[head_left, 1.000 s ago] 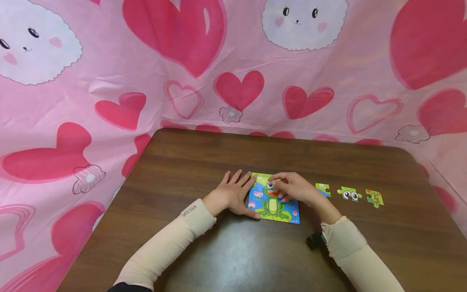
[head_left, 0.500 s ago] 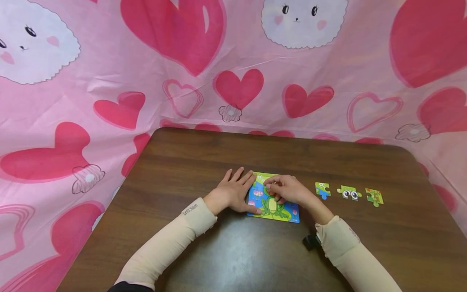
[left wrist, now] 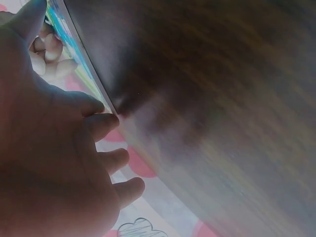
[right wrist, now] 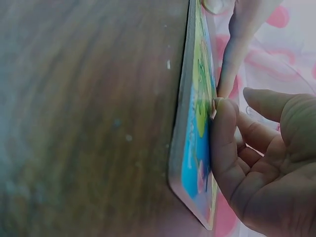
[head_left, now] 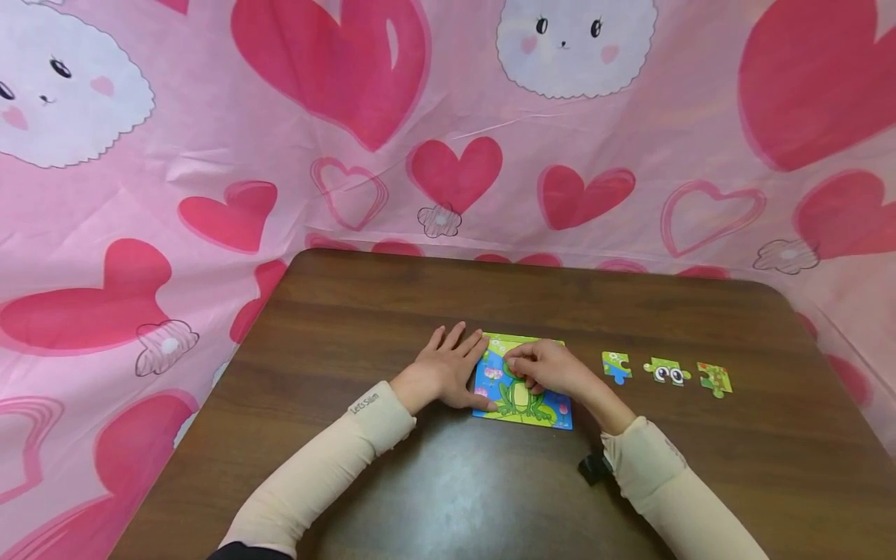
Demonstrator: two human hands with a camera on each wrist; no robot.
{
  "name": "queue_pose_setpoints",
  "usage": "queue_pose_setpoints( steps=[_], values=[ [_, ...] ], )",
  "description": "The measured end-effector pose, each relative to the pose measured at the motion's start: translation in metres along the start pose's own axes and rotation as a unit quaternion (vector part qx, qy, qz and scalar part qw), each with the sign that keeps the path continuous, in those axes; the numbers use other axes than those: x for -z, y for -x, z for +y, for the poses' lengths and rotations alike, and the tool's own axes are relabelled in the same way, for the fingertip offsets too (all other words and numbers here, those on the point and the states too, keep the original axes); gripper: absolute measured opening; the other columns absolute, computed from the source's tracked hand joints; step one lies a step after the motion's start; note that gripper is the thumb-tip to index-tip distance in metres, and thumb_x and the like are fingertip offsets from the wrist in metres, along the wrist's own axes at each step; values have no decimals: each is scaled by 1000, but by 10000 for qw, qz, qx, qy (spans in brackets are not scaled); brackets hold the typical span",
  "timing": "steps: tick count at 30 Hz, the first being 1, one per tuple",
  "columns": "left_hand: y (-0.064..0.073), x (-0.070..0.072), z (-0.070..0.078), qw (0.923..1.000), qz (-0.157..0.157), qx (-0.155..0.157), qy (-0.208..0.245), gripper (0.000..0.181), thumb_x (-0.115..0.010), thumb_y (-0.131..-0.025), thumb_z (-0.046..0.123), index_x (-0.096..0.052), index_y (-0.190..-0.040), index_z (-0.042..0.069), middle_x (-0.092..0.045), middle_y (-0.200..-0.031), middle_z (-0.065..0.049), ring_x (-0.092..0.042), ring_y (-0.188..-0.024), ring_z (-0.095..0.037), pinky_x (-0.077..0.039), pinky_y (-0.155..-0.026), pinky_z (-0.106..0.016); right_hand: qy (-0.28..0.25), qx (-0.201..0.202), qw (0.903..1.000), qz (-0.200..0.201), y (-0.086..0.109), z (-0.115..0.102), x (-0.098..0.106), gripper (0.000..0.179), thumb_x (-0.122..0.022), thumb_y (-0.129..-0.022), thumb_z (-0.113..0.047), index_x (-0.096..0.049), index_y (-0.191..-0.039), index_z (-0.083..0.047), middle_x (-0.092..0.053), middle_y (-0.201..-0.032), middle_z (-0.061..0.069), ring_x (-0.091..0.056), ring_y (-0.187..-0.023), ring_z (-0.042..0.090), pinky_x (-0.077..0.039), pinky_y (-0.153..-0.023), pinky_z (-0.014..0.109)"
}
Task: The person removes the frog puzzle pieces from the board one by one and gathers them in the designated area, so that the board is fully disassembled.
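Observation:
A frog jigsaw puzzle (head_left: 521,416) lies flat near the middle of the brown table (head_left: 392,303). My left hand (head_left: 444,377) is spread along its left edge, thumb reaching onto the near left part. In the left wrist view its fingers (left wrist: 129,190) extend past the puzzle's corner. My right hand (head_left: 556,367) is over the frog's head, thumb and fingertips pinching what looks like a puzzle piece, mostly hidden beneath them. From the right wrist view, the curled fingers (right wrist: 224,136) rest right at the puzzle's surface, close to the left thumb (right wrist: 229,69).
Three loose puzzle pieces lie in a row to the right: one blue and green (head_left: 616,365), one with two eyes (head_left: 668,373), one green with red (head_left: 715,379). A small black device (head_left: 593,469) is at the right wrist. Pink heart-patterned cloth (head_left: 455,85) hangs behind the table.
My right hand has shifted a little left and down over the frog's face, its fingers drawing together and covering the eye and mouth seen earlier. The left hand has stayed at the edge.

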State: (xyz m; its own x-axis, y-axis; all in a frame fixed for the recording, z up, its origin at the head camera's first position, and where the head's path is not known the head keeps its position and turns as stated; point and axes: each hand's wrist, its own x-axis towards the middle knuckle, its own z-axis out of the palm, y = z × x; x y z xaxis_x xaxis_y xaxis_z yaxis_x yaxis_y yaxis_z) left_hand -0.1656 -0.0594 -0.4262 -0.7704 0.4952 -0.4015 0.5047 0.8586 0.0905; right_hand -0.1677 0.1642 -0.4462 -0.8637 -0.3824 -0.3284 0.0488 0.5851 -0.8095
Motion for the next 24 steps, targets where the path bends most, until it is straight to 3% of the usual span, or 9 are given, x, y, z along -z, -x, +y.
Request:
queue_pose_setpoints(
  steps=[15, 24],
  values=[
    [0, -1, 2, 10000, 17, -15, -9, 103, -54, -88, 77, -13, -165, 22, -9, -173, 3, 0, -161, -26, -1, -129, -51, -10, -98, 9999, -107, 0, -3, -1, 26, -58, -104, -19, -70, -122, -6, -63, -80, 5, -58, -66, 17, -56, -64, 30],
    [-1, 0, 2, 10000, -1, 30, 15, 102, -54, -89, 76, -12, -165, 22, -8, -173, 3, 0, -161, -26, -2, -129, -51, -290, -162, 9994, -83, 0, -4, 0, 24, -56, -104, -16, -68, -121, -5, -58, -73, 4, -57, -65, 18, -56, -65, 30]
  ],
)
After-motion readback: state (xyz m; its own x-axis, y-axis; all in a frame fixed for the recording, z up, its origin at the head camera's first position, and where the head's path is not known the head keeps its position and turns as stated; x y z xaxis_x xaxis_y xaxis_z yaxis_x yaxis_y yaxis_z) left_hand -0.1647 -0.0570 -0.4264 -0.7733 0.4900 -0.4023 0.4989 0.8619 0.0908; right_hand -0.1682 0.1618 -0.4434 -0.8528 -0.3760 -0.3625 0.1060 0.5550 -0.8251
